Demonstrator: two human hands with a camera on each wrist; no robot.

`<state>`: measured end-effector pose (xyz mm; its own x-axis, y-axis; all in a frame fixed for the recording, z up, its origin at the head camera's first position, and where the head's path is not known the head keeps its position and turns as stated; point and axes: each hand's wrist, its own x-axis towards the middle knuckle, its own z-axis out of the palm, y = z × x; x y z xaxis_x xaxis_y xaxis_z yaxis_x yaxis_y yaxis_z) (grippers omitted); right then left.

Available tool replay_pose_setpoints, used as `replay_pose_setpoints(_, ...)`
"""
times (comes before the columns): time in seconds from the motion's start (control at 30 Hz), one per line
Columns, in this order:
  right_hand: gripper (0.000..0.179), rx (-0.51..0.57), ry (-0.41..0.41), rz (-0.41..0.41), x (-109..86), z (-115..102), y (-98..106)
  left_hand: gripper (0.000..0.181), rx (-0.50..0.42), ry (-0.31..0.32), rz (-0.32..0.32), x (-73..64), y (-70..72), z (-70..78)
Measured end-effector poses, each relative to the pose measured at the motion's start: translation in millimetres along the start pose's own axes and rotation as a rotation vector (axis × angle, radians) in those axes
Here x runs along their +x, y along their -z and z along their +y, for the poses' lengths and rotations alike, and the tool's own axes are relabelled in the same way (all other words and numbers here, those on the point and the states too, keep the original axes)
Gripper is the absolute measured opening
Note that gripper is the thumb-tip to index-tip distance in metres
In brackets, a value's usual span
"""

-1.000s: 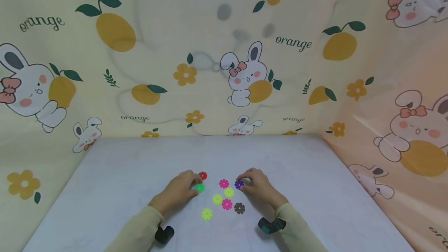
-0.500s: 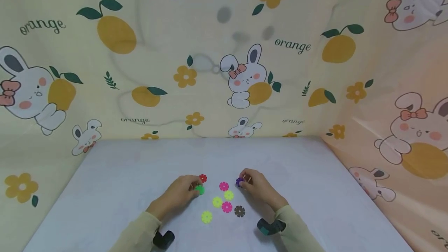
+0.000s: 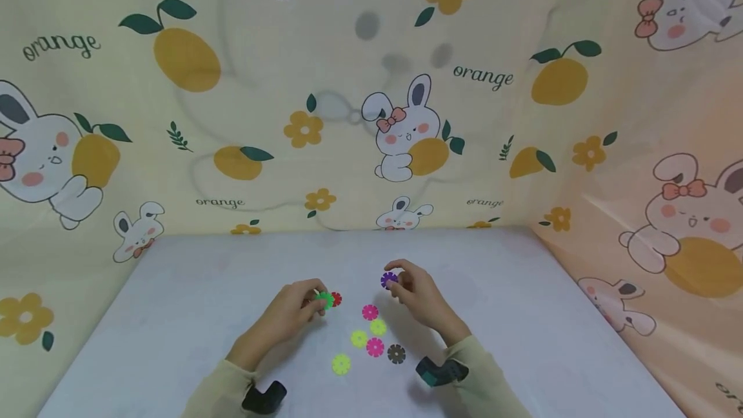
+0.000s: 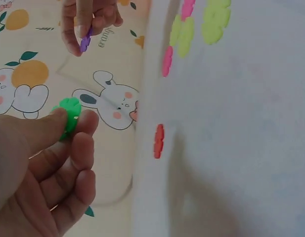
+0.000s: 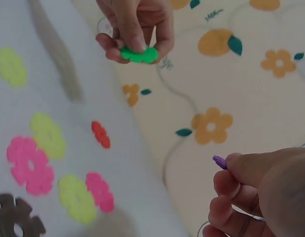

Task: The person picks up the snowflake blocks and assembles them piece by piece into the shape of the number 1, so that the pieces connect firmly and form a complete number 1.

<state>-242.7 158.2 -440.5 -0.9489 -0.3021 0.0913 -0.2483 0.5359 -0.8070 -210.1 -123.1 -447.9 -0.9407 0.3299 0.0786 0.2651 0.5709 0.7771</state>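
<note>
My left hand (image 3: pixel 293 309) pinches a green notched disc (image 4: pixel 69 116) between thumb and index finger, lifted off the table. In the head view that disc overlaps a red notched disc (image 3: pixel 337 299), which lies on the table in the left wrist view. Raised at the right, my right hand (image 3: pixel 419 295) pinches a purple notched disc (image 3: pixel 389 280) by its edge. On the table between the hands lie two pink discs (image 3: pixel 375 347), several yellow discs (image 3: pixel 341 364) and one dark brown disc (image 3: pixel 396 353), all flat.
The white tabletop (image 3: pixel 493 315) stretches out on both sides of the hands. Behind it and at the sides hangs a cream cloth (image 3: pixel 267 82) printed with rabbits and oranges. A black wrist camera (image 3: pixel 264 397) sits at the left sleeve, another wrist camera (image 3: pixel 441 373) at the right.
Both hands have risen from the table, each with its disc. The green disc has moved up and slightly left, the purple one up and away. The other discs lie where they were.
</note>
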Motion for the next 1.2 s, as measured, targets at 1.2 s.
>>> replay_pose_setpoints(1.2, 0.035, 0.473, 0.143, -0.188, -28.1, -50, -23, 0.006, 0.079, -0.198, 0.166, -31.9, 13.2, 41.6)
